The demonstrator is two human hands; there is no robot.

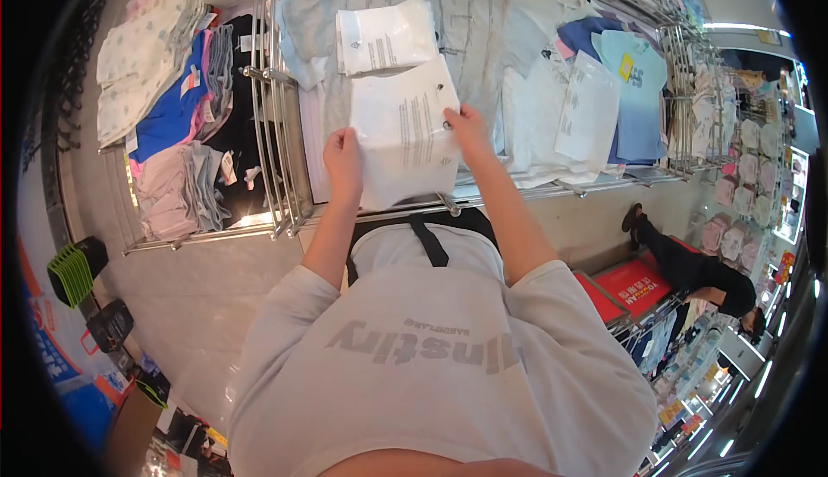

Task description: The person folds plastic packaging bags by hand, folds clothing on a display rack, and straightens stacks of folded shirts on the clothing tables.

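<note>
Between my two hands is a white garment in a clear printed plastic bag, held over the front of the display rack. My left hand is closed on its left edge, and my right hand pinches its right edge. Just beyond it lies another bagged white garment, partly overlapped by the held one. Both are above a grey short-sleeved shirt spread flat on the rack. To the right sit more bagged white garments.
A metal rail divider separates the rack from folded clothes on the left. Blue and mint shirts lie at the right. A person in black is near a red sign. Green hangers hang at the far left.
</note>
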